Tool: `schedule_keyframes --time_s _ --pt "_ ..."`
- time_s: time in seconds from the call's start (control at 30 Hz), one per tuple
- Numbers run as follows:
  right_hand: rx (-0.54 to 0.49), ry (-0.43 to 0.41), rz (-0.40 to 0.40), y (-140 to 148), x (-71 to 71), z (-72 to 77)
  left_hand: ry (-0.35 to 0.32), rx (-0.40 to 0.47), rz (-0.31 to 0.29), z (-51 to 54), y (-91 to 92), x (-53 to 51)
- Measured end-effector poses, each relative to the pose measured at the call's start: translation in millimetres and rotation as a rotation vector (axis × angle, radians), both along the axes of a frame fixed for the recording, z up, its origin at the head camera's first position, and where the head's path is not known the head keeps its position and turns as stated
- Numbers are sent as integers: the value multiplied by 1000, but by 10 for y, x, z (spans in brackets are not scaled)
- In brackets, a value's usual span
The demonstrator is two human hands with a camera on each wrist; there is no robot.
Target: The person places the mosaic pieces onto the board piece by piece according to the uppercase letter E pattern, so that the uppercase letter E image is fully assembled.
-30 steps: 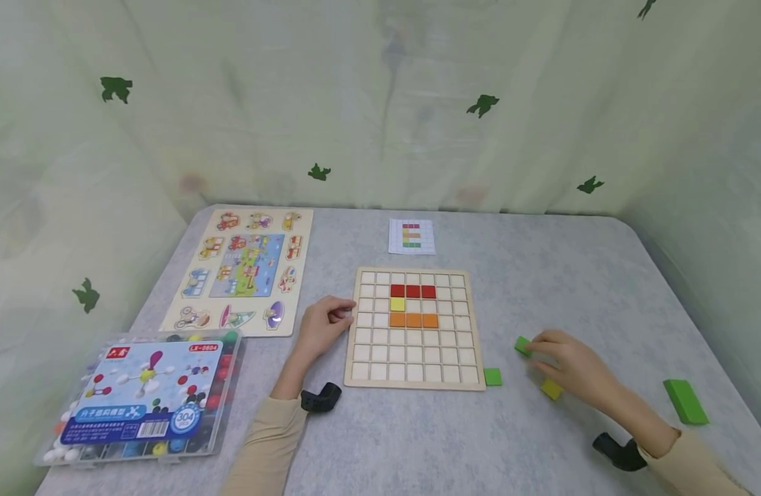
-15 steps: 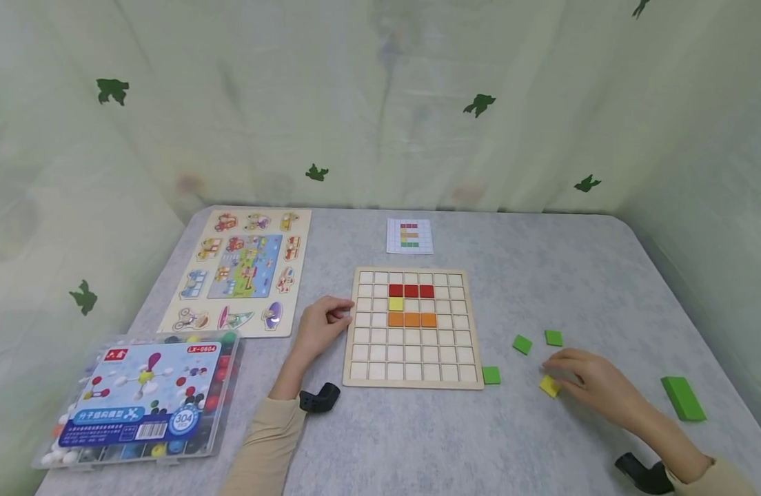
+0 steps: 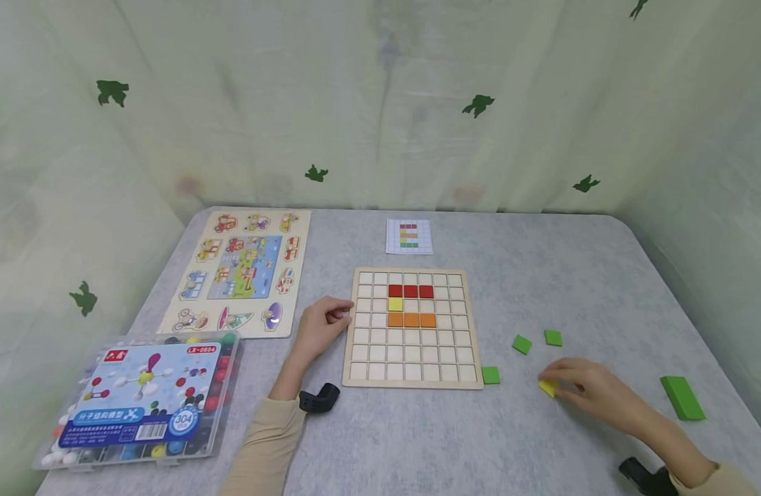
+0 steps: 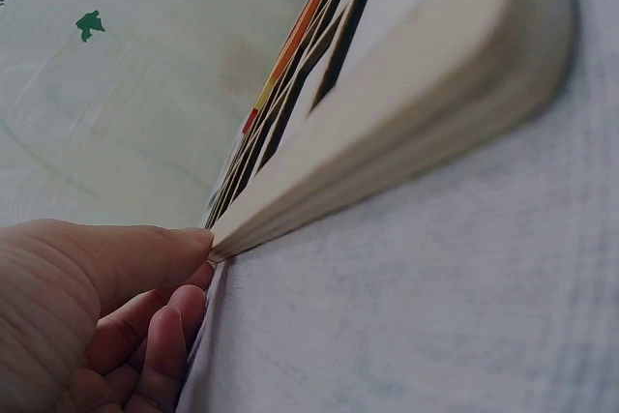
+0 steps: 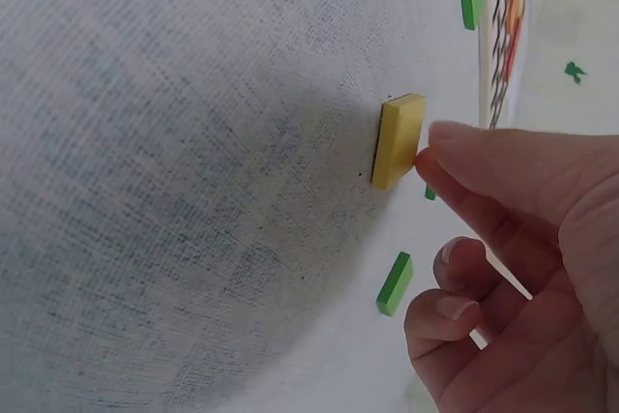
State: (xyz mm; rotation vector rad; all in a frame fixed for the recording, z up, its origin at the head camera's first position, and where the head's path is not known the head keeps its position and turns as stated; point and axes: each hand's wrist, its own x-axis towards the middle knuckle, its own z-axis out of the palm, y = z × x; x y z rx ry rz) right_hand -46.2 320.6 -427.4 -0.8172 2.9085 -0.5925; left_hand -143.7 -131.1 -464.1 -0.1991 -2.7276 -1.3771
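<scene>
My left hand (image 3: 321, 327) is at the left edge of the wooden grid board (image 3: 368, 382); in the left wrist view the thumb (image 4: 155, 253) and a finger pinch the board's edge, the other fingers curled. On the board sit red tiles (image 3: 411, 291), one yellow square (image 3: 396, 304) and orange tiles (image 3: 411, 319). My right hand (image 3: 594, 393) pinches a loose yellow tile (image 5: 398, 142) low at the table with thumb and index finger; its other fingers are curled. Loose green tiles lie beyond the hand (image 3: 522, 344) and against the board's lower right corner (image 3: 491, 375).
A small pattern card (image 3: 409, 236) lies behind the board. At the left are a picture puzzle board (image 3: 293, 310) and a clear box (image 3: 216, 413) of coloured balls. A green block (image 3: 682, 398) lies at the far right. Pale curtains surround the table (image 3: 418, 441).
My right hand has left a green tile beside another one, moved back toward my body, and come onto the yellow tile. The left hand stays at the board's edge.
</scene>
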Motion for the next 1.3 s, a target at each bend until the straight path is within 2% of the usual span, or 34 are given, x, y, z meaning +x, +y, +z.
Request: schedule_keyframes --time_s 0.2,0.43,0.67,0.8,0.97,1.3 --pt "31 -11 26 27 28 -34 7 -1 -7 4 2 0" --pt "-3 39 -25 -34 -1 -119 12 -11 -2 -23 -1 -15" --pt "81 22 -71 -331 -141 -28 2 -12 -3 -33 -11 -26" --pt "70 61 -34 -528 -250 23 -10 -9 -4 -43 -16 -23" --pt "6 119 51 -774 -406 18 -15 0 -2 -43 -18 -9" --pt "-80 66 129 -1302 -626 -19 -12 -7 -2 -28 -11 -12"
